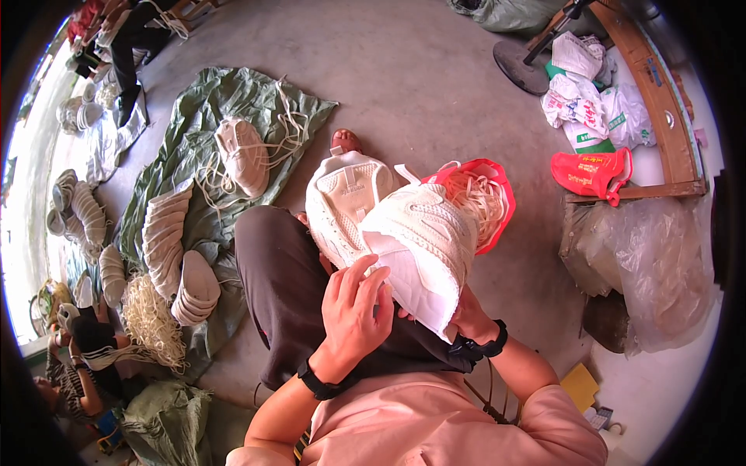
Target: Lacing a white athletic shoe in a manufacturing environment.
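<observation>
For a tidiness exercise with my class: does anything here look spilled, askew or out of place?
Mainly the pale cord heap at left: a loose tangle beside neatly stacked shoe pieces. The green sheet is also crumpled. Nothing looks clearly damaged.

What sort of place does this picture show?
Probably a shoe workshop: a cream textured shoe upper is being held, nested cream uppers lie on a crumpled green plastic sheet, and a red plastic bag holds cream laces.

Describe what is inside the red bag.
Pale, tangled laces show inside the red bag. They cover its bottom, and the white shoe upper hides part of its left side.
</observation>
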